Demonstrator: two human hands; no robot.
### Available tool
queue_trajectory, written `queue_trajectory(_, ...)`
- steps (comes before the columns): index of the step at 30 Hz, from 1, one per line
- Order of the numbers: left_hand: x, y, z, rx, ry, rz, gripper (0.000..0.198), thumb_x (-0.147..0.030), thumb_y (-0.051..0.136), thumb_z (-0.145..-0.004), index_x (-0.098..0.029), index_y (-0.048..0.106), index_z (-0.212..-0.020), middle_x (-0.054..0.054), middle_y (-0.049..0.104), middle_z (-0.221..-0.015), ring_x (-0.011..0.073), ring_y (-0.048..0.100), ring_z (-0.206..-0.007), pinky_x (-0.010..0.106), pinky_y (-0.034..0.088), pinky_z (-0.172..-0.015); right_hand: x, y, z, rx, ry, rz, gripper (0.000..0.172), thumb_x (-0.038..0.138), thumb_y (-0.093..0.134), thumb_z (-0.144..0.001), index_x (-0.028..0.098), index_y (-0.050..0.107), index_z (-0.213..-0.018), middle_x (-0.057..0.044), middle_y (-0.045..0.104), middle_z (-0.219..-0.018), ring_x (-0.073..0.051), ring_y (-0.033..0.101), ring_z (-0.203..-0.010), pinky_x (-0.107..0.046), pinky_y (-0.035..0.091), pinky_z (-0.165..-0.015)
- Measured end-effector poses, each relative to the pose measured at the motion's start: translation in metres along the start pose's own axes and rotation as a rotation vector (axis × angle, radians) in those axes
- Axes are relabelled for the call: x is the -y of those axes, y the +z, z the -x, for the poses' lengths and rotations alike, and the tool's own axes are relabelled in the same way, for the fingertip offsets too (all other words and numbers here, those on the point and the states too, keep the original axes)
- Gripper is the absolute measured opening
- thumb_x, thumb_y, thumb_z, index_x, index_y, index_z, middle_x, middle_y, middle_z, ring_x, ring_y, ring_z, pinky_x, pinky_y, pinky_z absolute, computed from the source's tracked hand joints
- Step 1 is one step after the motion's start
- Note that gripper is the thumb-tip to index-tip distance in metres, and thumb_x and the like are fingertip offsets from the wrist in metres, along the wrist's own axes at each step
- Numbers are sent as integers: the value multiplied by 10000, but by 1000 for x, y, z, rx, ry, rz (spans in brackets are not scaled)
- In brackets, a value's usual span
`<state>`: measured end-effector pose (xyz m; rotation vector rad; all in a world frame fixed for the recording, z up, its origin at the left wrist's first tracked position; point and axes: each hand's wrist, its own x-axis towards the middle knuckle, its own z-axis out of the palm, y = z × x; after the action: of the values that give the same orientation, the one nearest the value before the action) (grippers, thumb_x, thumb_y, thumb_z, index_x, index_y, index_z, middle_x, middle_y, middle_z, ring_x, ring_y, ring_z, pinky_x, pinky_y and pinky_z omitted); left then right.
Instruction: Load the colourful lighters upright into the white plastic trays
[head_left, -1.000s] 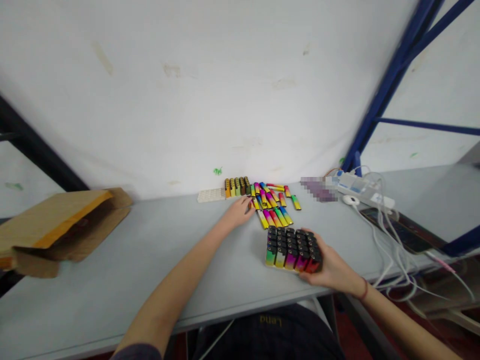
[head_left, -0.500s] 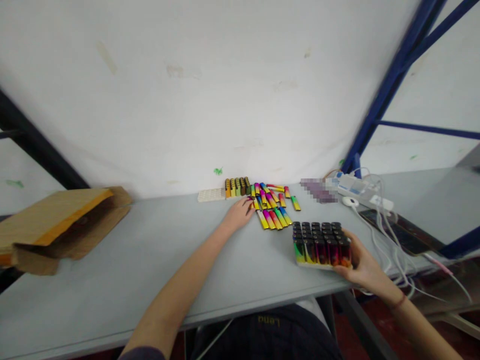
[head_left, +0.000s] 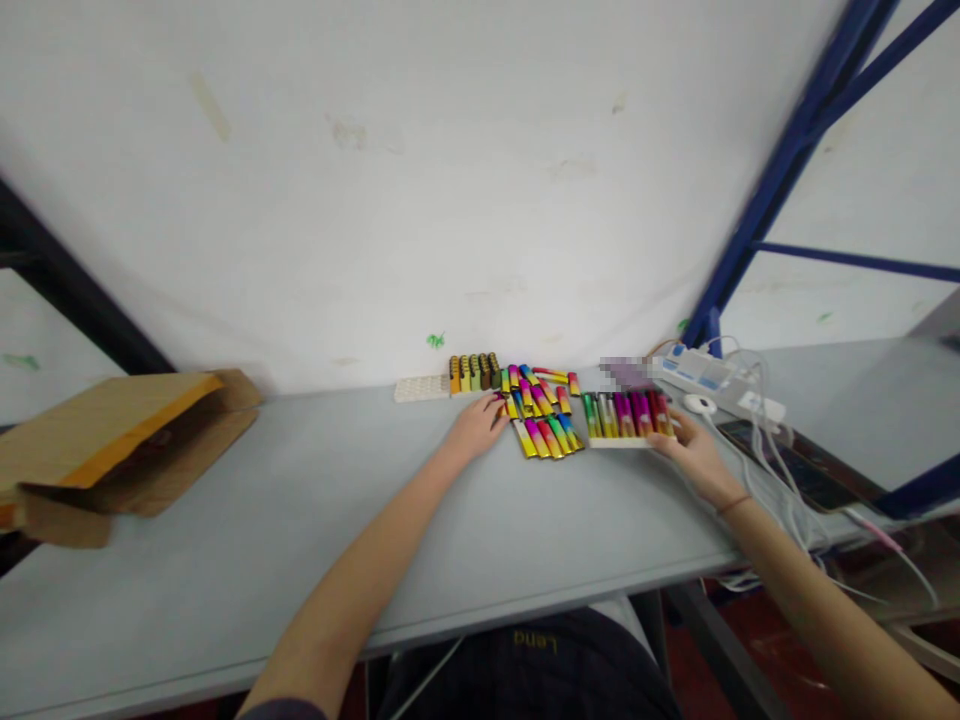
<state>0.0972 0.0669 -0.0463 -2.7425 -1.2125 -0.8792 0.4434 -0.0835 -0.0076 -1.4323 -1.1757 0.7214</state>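
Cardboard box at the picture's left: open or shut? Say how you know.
Open. The cardboard box gapes on its right side, showing a shadowed inside.

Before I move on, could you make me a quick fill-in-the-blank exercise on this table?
1. The right hand grips the lighter tray by its ____ end.
2. The loose lighters lie ____ the left hand and that tray.
3. The cardboard box lies toward the table's ____ end.
4. The frame nearer the power strip is ____.

Missing words: right; between; left; blue.
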Motion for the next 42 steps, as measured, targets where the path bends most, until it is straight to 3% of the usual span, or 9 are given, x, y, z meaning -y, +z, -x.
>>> queue_trajectory(5, -1, -1, 0, -5, -4, 9, 328, -320, 494, -996, -157, 645, -1236, 141, 637, -1298, 256, 617, -1197, 417, 479, -1083, 20, 31, -34, -38, 105, -160, 344, 281, 742, -706, 206, 650, -1029, -56, 727, -930, -225, 702, -870, -349, 639, -802)
queue_trajectory(9, -2, 0, 0, -2, -2, -2, 333, -319, 495, -992, -142, 649, -1230, 150, 638, -1296, 262, 614, -1202, 418, 474, -1086, 34, 51, -57, -44, 311, -165, 166, 289, 677, -798, 175, 655, -917, -81, 716, -874, -217, 696, -776, -337, 646, -695)
queue_trajectory(13, -2, 4, 1, -10, -9, -21, 332, -299, 494, -990, -134, 648, -1233, 150, 638, -1298, 261, 617, -1198, 415, 473, -1086, 34, 67, -74, -63, 504, -195, 231, 386, 623, -863, 190, 644, -983, -100, 712, -934, -227, 696, -827, -345, 637, -673)
queue_trajectory(17, 0, 7, 1, -20, -9, -17, 334, -293, 478, -995, -134, 650, -1234, 157, 634, -1304, 261, 623, -1192, 425, 475, -1086, 31, 77, -89, -46, 598, -277, 274, 463, 516, -923, 228, 630, -1004, -96, 705, -973, -220, 686, -922, -344, 622, -723)
queue_trajectory(20, 1, 8, 1, -17, -8, -27, 337, -298, 477, -997, -138, 646, -1241, 155, 627, -1315, 256, 623, -1194, 418, 478, -1085, 35, 82, -100, -42, 603, -265, 272, 471, 519, -920, 227, 619, -988, -86, 701, -969, -213, 676, -919, -352, 613, -747)
queue_trajectory(27, 1, 8, 1, -22, -6, -26, 325, -282, 486, -987, -139, 639, -1236, 149, 635, -1295, 249, 622, -1195, 410, 472, -1092, 44, 87, -115, 19, 580, -234, 250, 415, 507, -923, 192, 619, -943, -49, 681, -808, -172, 653, -713, -344, 613, -681)
queue_trajectory(42, 0, 3, 1, 17, -42, -2, 349, -274, 487, -983, -158, 591, -1295, 147, 612, -1340, 251, 594, -1236, 413, 453, -1101, 53, 78, -78, 39, 516, -196, 229, 417, 558, -896, 197, 615, -921, -52, 701, -801, -181, 668, -706, -304, 600, -620)
